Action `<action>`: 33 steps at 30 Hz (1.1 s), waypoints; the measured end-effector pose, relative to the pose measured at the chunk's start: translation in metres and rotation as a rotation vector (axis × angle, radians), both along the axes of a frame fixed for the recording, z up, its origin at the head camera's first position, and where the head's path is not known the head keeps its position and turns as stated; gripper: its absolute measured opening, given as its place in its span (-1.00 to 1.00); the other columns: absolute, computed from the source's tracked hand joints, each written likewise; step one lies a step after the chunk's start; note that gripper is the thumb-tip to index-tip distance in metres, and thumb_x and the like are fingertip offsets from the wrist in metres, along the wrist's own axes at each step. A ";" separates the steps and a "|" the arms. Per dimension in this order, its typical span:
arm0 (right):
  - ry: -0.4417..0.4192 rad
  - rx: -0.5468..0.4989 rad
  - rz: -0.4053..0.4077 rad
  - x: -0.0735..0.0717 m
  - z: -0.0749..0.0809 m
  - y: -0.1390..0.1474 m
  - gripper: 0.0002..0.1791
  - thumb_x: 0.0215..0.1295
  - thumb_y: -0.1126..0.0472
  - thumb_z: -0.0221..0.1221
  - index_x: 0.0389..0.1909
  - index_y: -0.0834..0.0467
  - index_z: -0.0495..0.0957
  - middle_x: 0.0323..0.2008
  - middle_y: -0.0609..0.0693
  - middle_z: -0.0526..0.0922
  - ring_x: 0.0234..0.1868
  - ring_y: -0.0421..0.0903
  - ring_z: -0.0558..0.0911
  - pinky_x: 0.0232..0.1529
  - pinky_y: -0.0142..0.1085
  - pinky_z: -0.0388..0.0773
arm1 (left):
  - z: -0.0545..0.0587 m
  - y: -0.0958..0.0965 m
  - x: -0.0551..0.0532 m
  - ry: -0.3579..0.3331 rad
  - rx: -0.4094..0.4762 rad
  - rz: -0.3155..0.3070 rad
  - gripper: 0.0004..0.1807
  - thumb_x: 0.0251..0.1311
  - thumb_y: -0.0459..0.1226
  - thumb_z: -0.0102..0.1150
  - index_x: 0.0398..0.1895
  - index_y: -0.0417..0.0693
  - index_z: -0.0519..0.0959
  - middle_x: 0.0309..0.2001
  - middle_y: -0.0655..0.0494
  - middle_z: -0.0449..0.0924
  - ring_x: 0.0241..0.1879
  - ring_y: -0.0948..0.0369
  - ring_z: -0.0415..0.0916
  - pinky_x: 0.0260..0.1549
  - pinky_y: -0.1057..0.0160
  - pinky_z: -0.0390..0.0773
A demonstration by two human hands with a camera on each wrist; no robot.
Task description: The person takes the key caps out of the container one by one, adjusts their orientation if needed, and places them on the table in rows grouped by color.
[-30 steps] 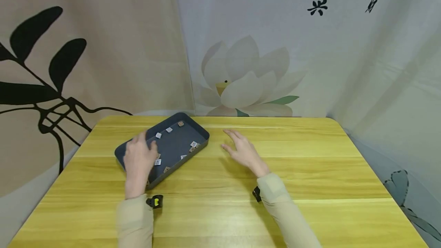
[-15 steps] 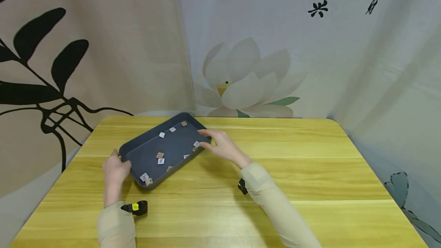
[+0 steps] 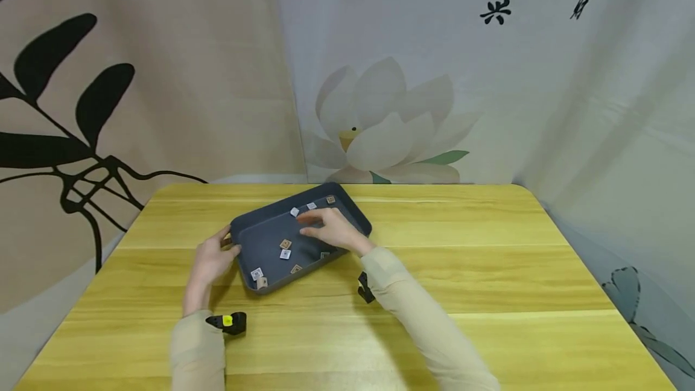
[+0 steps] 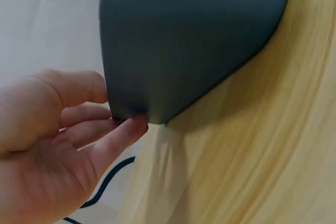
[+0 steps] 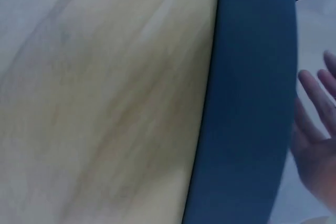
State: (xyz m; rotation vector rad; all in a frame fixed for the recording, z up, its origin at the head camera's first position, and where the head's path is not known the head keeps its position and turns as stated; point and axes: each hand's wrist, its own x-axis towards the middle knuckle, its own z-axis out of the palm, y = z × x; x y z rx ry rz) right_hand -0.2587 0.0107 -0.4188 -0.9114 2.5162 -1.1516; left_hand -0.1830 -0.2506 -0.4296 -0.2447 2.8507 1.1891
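A dark grey rectangular tray [image 3: 271, 228] lies aslant on the wooden table, holding several small white and tan square tiles. My left hand [image 3: 210, 260] is at its left end; in the left wrist view the fingertips [image 4: 135, 124] touch the outer wall around a corner. Over the tray's inside hovers my right hand [image 3: 332, 231], fingers loosely bent, nothing seen between them. It covers part of the tray's right half. Near the right fingertips sits a white tile [image 3: 294, 212]. A tan tile [image 3: 285, 244] and a white tile [image 3: 285, 254] lie mid-tray.
Yellow wooden table [image 3: 461, 258] extends to the right and in front of the tray. A printed curtain [image 3: 402, 29] hangs behind the table's back edge. Each wrist bears a black strap, such as the left strap [image 3: 234, 323].
The left hand went from over the tray to its left end, then moved right as the tray slid right. The right hand moved left, from beside the tray to above it.
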 end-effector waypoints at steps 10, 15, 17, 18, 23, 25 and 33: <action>-0.096 0.101 0.035 0.002 -0.011 -0.016 -0.55 0.17 0.32 0.25 0.13 0.09 0.56 0.08 -0.06 0.65 0.13 -0.10 0.59 0.06 -0.37 0.59 | 0.001 0.008 -0.002 -0.022 0.042 -0.034 -0.27 0.25 -0.34 0.05 0.44 -0.35 0.02 0.22 -0.52 0.28 0.04 -0.15 0.55 -0.27 0.27 0.64; -0.134 0.111 0.024 0.003 -0.017 -0.023 -0.56 0.12 0.36 0.28 0.07 0.04 0.61 0.05 -0.09 0.66 0.13 -0.14 0.59 0.09 -0.38 0.57 | 0.000 0.009 -0.001 -0.015 0.067 -0.034 -0.27 0.25 -0.36 0.05 0.44 -0.36 0.02 0.22 -0.52 0.29 -0.01 -0.11 0.58 -0.40 0.40 0.58; -0.136 0.113 0.019 0.004 -0.019 -0.025 -0.57 0.11 0.36 0.29 0.04 0.03 0.62 0.05 -0.09 0.67 0.12 -0.14 0.59 0.07 -0.40 0.58 | -0.001 0.009 -0.001 -0.014 0.076 -0.030 -0.27 0.24 -0.36 0.05 0.44 -0.35 0.02 0.22 -0.52 0.29 -0.04 -0.08 0.59 -0.40 0.39 0.58; -0.134 0.113 0.016 0.004 -0.021 -0.026 -0.58 0.10 0.35 0.29 0.03 0.03 0.63 0.04 -0.09 0.67 0.11 -0.14 0.60 0.05 -0.42 0.58 | -0.002 0.009 0.000 -0.013 0.082 -0.028 -0.27 0.24 -0.37 0.05 0.44 -0.35 0.03 0.21 -0.51 0.30 -0.04 -0.07 0.59 -0.40 0.38 0.58; -0.145 0.089 -0.012 0.004 -0.025 -0.028 -0.64 0.09 0.33 0.31 -0.06 0.02 0.68 -0.02 -0.09 0.70 0.07 -0.14 0.61 0.00 -0.42 0.60 | -0.003 0.009 0.001 -0.015 0.120 -0.021 -0.27 0.23 -0.37 0.07 0.44 -0.31 0.05 0.21 -0.50 0.30 -0.01 -0.06 0.58 -0.38 0.37 0.60; -0.150 0.078 -0.025 0.004 -0.027 -0.028 -0.67 0.10 0.31 0.31 -0.08 0.01 0.69 -0.03 -0.09 0.70 0.05 -0.15 0.62 -0.02 -0.42 0.60 | -0.004 0.008 0.001 -0.024 0.137 -0.019 -0.26 0.24 -0.36 0.07 0.45 -0.29 0.03 0.22 -0.50 0.30 -0.03 -0.03 0.59 -0.39 0.35 0.60; -0.161 -0.010 -0.062 0.001 -0.024 -0.019 -0.74 0.11 0.27 0.31 -0.14 0.10 0.69 -0.15 -0.04 0.73 -0.14 -0.18 0.67 -0.18 -0.43 0.62 | -0.003 0.007 -0.001 -0.052 0.200 -0.021 -0.23 0.25 -0.39 0.05 0.47 -0.28 -0.04 0.25 -0.53 0.24 -0.03 -0.03 0.59 -0.38 0.35 0.62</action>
